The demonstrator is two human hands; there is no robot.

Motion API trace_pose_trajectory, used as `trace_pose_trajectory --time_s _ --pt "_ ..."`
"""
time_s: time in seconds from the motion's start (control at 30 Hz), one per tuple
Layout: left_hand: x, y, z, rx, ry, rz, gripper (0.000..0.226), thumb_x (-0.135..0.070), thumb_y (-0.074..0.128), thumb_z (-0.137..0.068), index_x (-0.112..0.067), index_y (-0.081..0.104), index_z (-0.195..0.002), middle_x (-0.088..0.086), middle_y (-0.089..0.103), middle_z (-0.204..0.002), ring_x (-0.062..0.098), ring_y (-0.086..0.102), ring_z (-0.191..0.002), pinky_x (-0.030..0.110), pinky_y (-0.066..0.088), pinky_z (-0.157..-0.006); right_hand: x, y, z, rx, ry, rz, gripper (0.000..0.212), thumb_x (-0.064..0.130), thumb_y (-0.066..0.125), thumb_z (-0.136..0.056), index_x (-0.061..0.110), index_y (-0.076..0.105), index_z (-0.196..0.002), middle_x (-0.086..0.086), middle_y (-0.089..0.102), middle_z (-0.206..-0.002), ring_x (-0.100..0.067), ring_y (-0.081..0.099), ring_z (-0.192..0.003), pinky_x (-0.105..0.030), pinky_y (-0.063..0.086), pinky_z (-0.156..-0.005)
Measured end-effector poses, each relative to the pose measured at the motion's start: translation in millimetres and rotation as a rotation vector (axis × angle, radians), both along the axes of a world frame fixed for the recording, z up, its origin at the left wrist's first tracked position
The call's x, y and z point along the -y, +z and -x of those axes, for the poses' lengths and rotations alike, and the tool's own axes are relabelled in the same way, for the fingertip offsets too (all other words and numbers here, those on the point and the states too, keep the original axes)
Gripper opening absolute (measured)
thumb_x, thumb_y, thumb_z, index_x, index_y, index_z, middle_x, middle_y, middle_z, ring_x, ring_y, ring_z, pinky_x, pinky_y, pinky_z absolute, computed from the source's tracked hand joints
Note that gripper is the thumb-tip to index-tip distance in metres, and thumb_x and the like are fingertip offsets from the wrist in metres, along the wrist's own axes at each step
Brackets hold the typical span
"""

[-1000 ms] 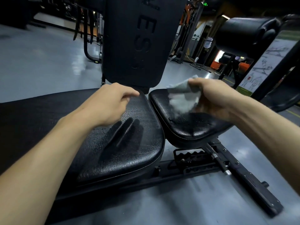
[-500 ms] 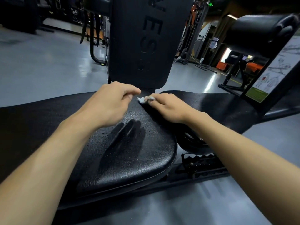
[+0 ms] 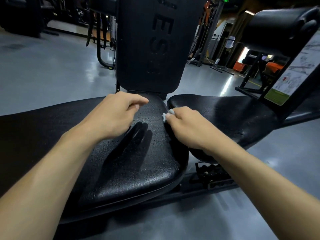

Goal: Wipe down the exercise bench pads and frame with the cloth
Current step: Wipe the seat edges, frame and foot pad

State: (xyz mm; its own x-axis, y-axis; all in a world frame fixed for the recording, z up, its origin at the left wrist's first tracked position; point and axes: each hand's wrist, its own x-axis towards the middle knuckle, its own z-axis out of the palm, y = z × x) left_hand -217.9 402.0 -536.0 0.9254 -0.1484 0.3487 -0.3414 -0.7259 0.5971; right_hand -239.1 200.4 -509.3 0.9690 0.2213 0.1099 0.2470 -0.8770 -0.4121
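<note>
A black textured bench pad [image 3: 131, 167] stretches across the lower left, speckled with droplets. A second black seat pad [image 3: 223, 115] lies to its right, with a narrow gap between them. My right hand [image 3: 188, 129] holds a bunched white cloth [image 3: 168, 113] and presses it into that gap at the edge of the left pad; most of the cloth is hidden under my fingers. My left hand [image 3: 114, 115] hovers above the left pad with fingers loosely curled, holding nothing, and casts a shadow on the pad. The black frame rail [image 3: 213, 181] runs beneath the pads.
An upright black pad with raised letters [image 3: 152, 44] stands right behind the bench. A padded roller [image 3: 280, 26] and a post with an instruction placard [image 3: 290, 71] rise at the right. Other gym machines fill the back. Grey glossy floor [image 3: 52, 70] surrounds the bench.
My right hand brought the cloth from the seat pad leftward into the gap between the pads, then drew it slightly back toward me. My left hand stayed hovering.
</note>
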Motion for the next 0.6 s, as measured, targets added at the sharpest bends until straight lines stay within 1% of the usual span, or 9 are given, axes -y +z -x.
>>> trace_pose_trajectory --time_s 0.1,0.17,0.23,0.27,0.33,0.43,0.47,0.53,0.6 --pt "4.8 1.0 1.1 0.009 -0.005 -0.003 0.036 -0.017 0.049 -0.107 -0.034 0.065 -0.135 -0.012 0.067 -0.133 0.008 0.058 -0.128 0.025 0.041 -0.106 -5.2 8.1 -37.3 0.005 -0.083 -0.024 0.029 0.024 0.041 -0.103 0.012 0.050 -0.078 -0.010 0.056 -0.084 -0.030 0.055 -0.074 -0.030 0.036 -0.055" --pt "8.2 2.4 3.3 0.011 -0.011 -0.008 0.036 -0.016 0.049 -0.107 -0.032 0.065 -0.135 -0.011 0.067 -0.132 0.009 0.058 -0.127 0.025 0.041 -0.106 -9.4 12.5 -59.8 0.016 -0.121 0.006 0.025 0.019 0.045 -0.097 0.010 0.046 -0.073 -0.013 0.052 -0.086 -0.034 0.053 -0.080 -0.030 0.034 -0.053" --pt "11.3 5.0 5.9 0.013 -0.016 -0.018 0.037 -0.016 0.049 -0.107 -0.032 0.065 -0.136 -0.011 0.067 -0.132 0.009 0.058 -0.128 0.028 0.042 -0.108 -10.5 14.7 -66.6 0.020 -0.130 0.014 0.027 0.016 0.047 -0.094 0.012 0.042 -0.068 -0.012 0.051 -0.084 -0.034 0.053 -0.080 -0.028 0.031 -0.050" --pt "12.8 6.6 7.4 0.015 -0.020 -0.025 0.037 -0.016 0.049 -0.107 -0.032 0.064 -0.136 -0.010 0.067 -0.132 0.010 0.058 -0.128 0.030 0.043 -0.109 -8.7 13.1 -61.9 0.030 -0.117 -0.005 0.029 0.018 0.046 -0.097 0.011 0.043 -0.068 -0.012 0.053 -0.085 -0.033 0.053 -0.080 -0.029 0.032 -0.052" --pt "14.9 10.1 10.8 0.022 -0.028 -0.028 0.036 -0.016 0.048 -0.107 -0.031 0.065 -0.136 -0.010 0.067 -0.132 0.009 0.058 -0.128 0.030 0.043 -0.110 -2.3 3.9 -38.2 0.074 -0.080 -0.051 0.035 0.024 0.040 -0.104 0.010 0.046 -0.073 -0.008 0.057 -0.087 -0.031 0.053 -0.082 -0.034 0.034 -0.061" --pt "17.9 15.4 16.0 0.027 -0.042 -0.001 0.035 -0.015 0.048 -0.107 -0.029 0.065 -0.135 -0.010 0.067 -0.133 0.006 0.058 -0.128 0.024 0.040 -0.109 12.0 -20.6 3.7 0.183 -0.036 -0.148 0.037 0.027 0.035 -0.108 0.012 0.048 -0.076 -0.003 0.059 -0.082 -0.030 0.053 -0.084 -0.041 0.040 -0.072" --pt "19.0 16.6 18.1 0.028 -0.044 0.000 0.035 -0.015 0.048 -0.108 -0.028 0.065 -0.136 -0.010 0.066 -0.133 0.006 0.057 -0.128 0.023 0.039 -0.108 18.2 -29.5 14.3 0.205 -0.029 -0.205 0.037 0.029 0.035 -0.109 0.011 0.055 -0.082 -0.003 0.064 -0.086 -0.029 0.057 -0.087 -0.043 0.044 -0.078" --pt "19.2 16.9 21.8 0.022 -0.051 -0.007 0.035 -0.016 0.048 -0.108 -0.029 0.064 -0.137 -0.010 0.065 -0.134 0.006 0.056 -0.129 0.023 0.038 -0.108 29.6 -51.0 38.1 0.227 -0.017 -0.377 0.033 0.031 0.039 -0.110 0.015 0.067 -0.112 0.004 0.073 -0.110 -0.018 0.063 -0.108 -0.040 0.046 -0.097" --pt "18.2 14.9 24.1 0.011 -0.056 -0.023 0.035 -0.017 0.049 -0.108 -0.030 0.064 -0.137 -0.010 0.065 -0.135 0.006 0.056 -0.129 0.025 0.040 -0.108 34.9 -75.7 68.0 0.256 -0.013 -0.598 0.037 0.027 0.042 -0.110 0.020 0.060 -0.141 0.014 0.063 -0.137 0.000 0.054 -0.130 -0.028 0.039 -0.113"
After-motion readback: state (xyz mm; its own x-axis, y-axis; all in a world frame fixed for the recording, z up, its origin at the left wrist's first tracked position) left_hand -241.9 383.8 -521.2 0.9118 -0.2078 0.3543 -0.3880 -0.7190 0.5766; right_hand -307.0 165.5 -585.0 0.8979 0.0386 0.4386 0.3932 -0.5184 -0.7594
